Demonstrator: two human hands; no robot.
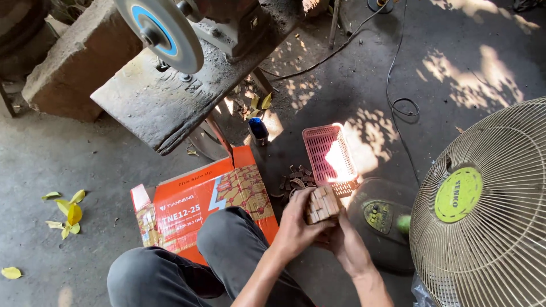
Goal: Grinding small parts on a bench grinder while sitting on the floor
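Observation:
Both my hands hold a stack of small brown wooden pieces [322, 204] low in the middle of the view. My left hand [300, 225] wraps the stack from the left and below. My right hand [344, 241] closes on it from the right and underneath. Just beyond the stack lies a small pile of similar dark pieces [295, 181] on the concrete floor, next to a pink plastic basket [329, 157].
An orange cardboard box [199, 206] lies flat beside my grey-trousered knee [227, 244]. A bench grinder with a blue-centred wheel [161, 31] sits on a worn bench [153, 108]. A floor fan [489, 210] stands at right, cables [398, 102] trail behind it.

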